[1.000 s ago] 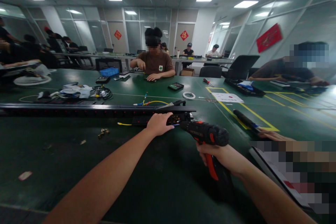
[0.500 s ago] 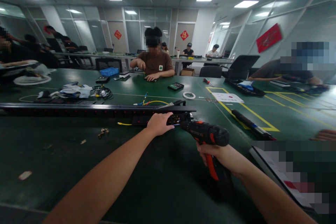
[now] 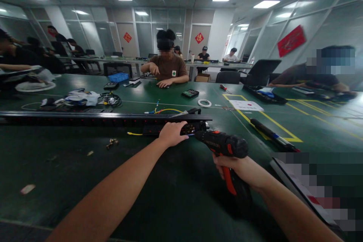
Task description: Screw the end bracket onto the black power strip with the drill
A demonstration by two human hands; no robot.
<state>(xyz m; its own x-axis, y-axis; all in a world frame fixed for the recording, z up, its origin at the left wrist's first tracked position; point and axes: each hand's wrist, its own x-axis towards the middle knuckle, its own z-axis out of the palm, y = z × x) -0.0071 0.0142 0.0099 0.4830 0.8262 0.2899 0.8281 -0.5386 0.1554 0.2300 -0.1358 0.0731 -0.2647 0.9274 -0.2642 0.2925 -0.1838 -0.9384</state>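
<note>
Right grip (image 3: 237, 165) closed round the drill (image 3: 227, 145), I hold its nose at the black housing (image 3: 151, 130) by the long bar's (image 3: 85, 115) right end, my left grip (image 3: 170, 134) on the housing, clasp unclear, where an off-angle push could skid it into those fingers.

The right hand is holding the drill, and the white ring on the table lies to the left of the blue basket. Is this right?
Not quite: in the head view, the white ring lies to the right of the blue basket. The right hand is holding the drill.
</note>
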